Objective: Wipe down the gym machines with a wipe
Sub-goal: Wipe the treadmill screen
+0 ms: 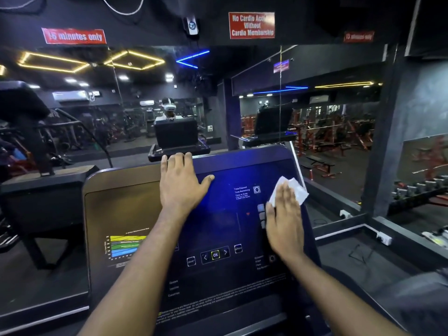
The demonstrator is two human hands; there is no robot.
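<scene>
While the left hand [180,187] lies flat at the top of the console [135,214], the flat right hand [284,221] presses a white wipe [294,189] right of centre.

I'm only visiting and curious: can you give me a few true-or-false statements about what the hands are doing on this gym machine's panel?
1. The right hand presses a white wipe flat against the panel. True.
2. The wipe is on the left side of the panel. False: it lies near the panel's right edge.
3. The left hand holds a spray bottle. False: it holds nothing and lies flat at the panel's top edge.
4. A red sign about cardio membership hangs overhead. True.
5. The right hand covers the OK button. False: the button is in plain view between the two forearms.
</scene>
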